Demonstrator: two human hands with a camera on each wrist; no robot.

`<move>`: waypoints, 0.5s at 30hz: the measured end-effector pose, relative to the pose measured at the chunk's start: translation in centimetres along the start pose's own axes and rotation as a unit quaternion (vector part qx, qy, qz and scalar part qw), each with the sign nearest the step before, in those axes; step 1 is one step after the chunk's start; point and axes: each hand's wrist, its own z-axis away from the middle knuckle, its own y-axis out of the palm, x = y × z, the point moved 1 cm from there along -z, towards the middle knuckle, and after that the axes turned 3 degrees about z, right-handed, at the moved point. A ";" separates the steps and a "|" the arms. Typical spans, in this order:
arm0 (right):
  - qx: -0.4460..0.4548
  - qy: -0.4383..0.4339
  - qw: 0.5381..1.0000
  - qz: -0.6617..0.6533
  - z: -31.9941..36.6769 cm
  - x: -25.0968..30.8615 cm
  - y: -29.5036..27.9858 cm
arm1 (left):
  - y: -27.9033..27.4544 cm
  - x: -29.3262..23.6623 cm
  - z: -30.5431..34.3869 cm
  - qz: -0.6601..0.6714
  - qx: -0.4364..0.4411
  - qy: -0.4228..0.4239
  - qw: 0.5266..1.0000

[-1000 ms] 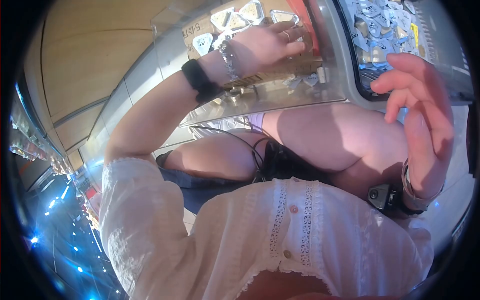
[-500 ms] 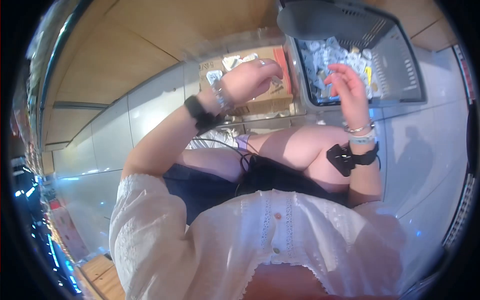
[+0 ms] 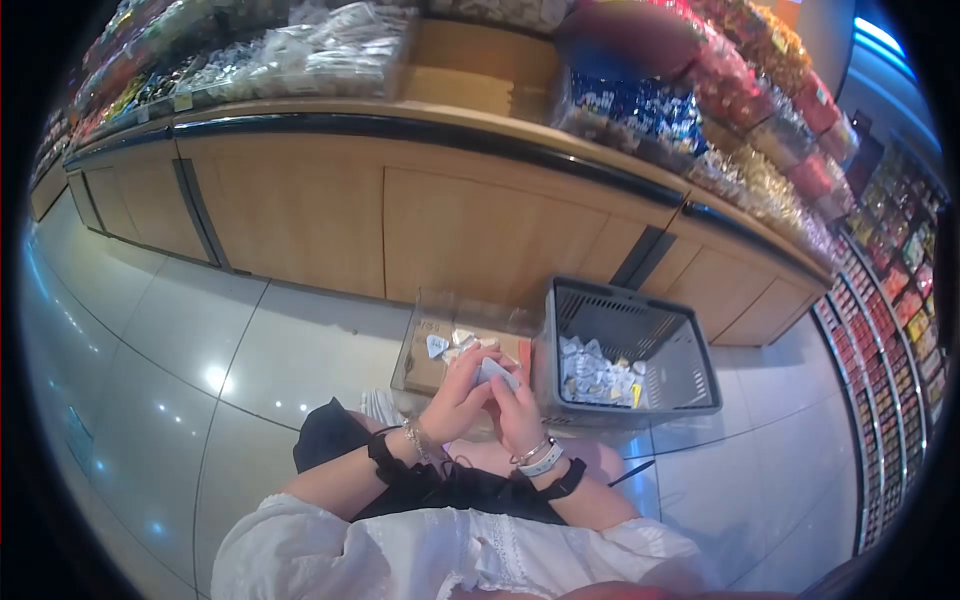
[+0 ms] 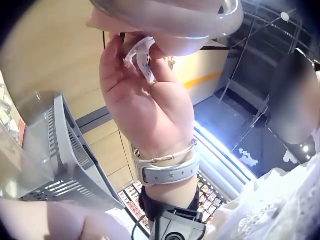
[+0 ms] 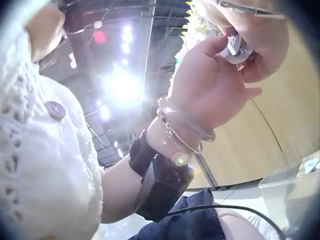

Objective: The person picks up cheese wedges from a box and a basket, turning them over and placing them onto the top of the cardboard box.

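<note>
My left hand (image 3: 460,390) and right hand (image 3: 516,412) meet in front of my lap, pinching a small white triangular pack (image 3: 496,373) between them. In the left wrist view the right hand (image 4: 147,102) shows its palm, with thumb and fingers curled at the white pack (image 4: 143,60). The right wrist view has the left hand (image 5: 207,87) with its fingers at the same pack (image 5: 236,47); part of the pack is hidden by the fingers. Just beyond the hands, similar triangular packs (image 3: 437,345) lie on cardboard (image 3: 425,372) in a clear bin.
A grey shopping basket (image 3: 683,345), partly filled with triangular packs (image 3: 592,375), stands right of the bin. Wooden cabinets (image 3: 290,210) rise behind, topped by displays of wrapped sweets (image 3: 640,105). Pale tiles (image 3: 165,310) cover the floor. Racks (image 3: 870,400) stand at the far right.
The head view has tilted up. My left hand has come back from over the cardboard and my right hand from over the basket; they now hold one pack together.
</note>
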 end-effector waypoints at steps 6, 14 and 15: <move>-0.092 -0.156 0.951 0.251 -0.3 5.9 0.6 | -1.4 2.9 0.3 0.197 -0.048 -0.093 0.975; -0.172 -0.626 0.657 0.383 -5.4 18.5 7.9 | -3.9 15.8 1.3 0.528 -0.137 -0.395 0.739; -0.168 -0.627 0.654 0.389 -6.5 19.4 8.7 | -4.0 15.7 1.1 0.535 -0.135 -0.392 0.736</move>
